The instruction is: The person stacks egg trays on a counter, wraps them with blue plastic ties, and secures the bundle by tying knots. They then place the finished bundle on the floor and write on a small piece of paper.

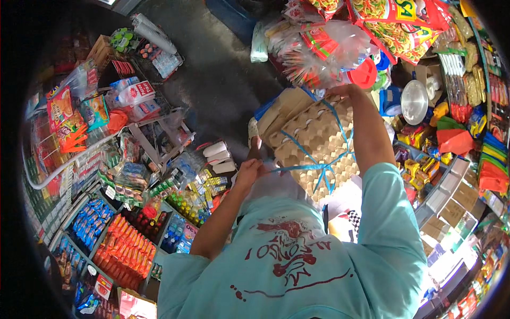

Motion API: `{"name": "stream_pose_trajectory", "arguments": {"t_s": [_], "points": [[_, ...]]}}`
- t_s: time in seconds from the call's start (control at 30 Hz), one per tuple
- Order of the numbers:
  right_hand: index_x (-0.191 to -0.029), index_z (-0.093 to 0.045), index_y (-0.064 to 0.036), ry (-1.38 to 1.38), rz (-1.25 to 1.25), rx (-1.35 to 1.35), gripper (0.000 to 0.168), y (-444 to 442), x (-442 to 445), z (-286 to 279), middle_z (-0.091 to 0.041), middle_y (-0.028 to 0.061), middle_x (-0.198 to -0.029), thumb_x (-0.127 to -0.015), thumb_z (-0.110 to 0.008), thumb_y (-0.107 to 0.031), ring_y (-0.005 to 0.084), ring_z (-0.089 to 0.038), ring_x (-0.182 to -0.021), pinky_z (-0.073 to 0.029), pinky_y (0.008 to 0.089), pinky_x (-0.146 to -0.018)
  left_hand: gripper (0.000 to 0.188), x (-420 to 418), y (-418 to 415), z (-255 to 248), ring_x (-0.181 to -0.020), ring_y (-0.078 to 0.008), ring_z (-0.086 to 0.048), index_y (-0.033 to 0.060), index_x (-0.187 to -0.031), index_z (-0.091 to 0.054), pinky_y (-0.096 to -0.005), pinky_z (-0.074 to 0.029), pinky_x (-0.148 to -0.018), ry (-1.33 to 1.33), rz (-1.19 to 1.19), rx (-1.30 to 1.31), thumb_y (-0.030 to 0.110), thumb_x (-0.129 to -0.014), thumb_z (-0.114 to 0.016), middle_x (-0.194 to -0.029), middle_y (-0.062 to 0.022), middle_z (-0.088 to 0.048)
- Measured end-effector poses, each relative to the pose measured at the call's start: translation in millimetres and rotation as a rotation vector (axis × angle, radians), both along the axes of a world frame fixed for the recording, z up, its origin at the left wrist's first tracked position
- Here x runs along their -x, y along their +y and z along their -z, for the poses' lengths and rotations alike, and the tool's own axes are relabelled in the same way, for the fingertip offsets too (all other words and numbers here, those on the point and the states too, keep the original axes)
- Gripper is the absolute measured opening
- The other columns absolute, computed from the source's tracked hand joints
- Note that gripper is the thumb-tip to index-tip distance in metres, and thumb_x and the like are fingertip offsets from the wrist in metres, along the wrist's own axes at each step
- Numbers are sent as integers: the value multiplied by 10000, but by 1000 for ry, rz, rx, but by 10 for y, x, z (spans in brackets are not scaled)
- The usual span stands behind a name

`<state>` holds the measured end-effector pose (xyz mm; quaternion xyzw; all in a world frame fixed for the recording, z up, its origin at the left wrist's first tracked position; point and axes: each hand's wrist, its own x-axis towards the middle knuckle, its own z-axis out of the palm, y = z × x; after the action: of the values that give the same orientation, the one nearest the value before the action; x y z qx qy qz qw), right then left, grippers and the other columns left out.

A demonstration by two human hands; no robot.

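A bundle of brown pulp egg trays [314, 139] is in front of my body, tied with crossing blue plastic twine [306, 167] that is knotted near its middle. Pale rounded shapes, seemingly eggs, peek out along its left edge. My left hand [250, 171] is closed at the left end of the twine, which runs taut to the knot. At the bundle's far corner, my right hand [343, 92] grips the edge; its fingertips are partly hidden. A piece of brown cardboard [285, 105] lies against the bundle's far left side.
Plastic bags of packets [318, 52] and red noodle packs [394, 28] crowd the far right. Compartments of orange snack packs [125, 247] stand at my left. A grey crate frame [157, 139] and white rolls [219, 156] are nearby. Dark floor [215, 75] shows ahead.
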<state>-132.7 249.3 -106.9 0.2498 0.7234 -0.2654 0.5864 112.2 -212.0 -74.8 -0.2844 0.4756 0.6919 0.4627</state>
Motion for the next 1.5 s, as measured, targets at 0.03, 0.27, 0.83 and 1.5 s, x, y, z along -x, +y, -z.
{"name": "stream_pose_trajectory", "arguments": {"t_s": [0.03, 0.27, 0.83, 1.5], "points": [[-1228, -644, -202, 0, 22, -43, 582, -37, 34, -75, -663, 8, -1167, -804, -650, -602, 188, -617, -1004, -512, 429, -806, 219, 36, 32, -60, -839, -232, -721, 19, -1016, -652, -352, -583, -801, 14, 1, -22, 219, -1010, -565, -929, -137, -730], [-1317, -605, -157, 134, 256, -25, 583, 345, -209, -893, -680, 27, -1153, -911, -561, -573, 189, -625, -1052, -499, 467, -873, 214, 209, 293, -533, -894, -172, -664, 82, -941, -664, -350, -546, -835, -12, 133, 18, 267, -1000, -576, -959, -56, -711], [-1093, -689, -109, 1019, 135, -384, 313, -1343, -3156, -1975, -674, 127, -1076, -835, -753, -275, 351, -659, -991, -539, 450, -821, 290, 604, 974, -990, -1247, -231, -397, 178, -1092, -691, -535, -318, -1013, -91, 405, 309, 409, -922, -653, -1364, -24, -495], [-976, -581, -37, 1238, 324, -660, 146, -794, -3844, -2224, -639, 197, -854, -950, -605, -179, 427, -637, -823, -475, 537, -708, 451, 807, 1078, -1647, -1159, -203, -606, 101, -1337, -611, -392, -472, -975, 48, 940, 86, 307, -937, -649, -1272, -128, -623]]}}
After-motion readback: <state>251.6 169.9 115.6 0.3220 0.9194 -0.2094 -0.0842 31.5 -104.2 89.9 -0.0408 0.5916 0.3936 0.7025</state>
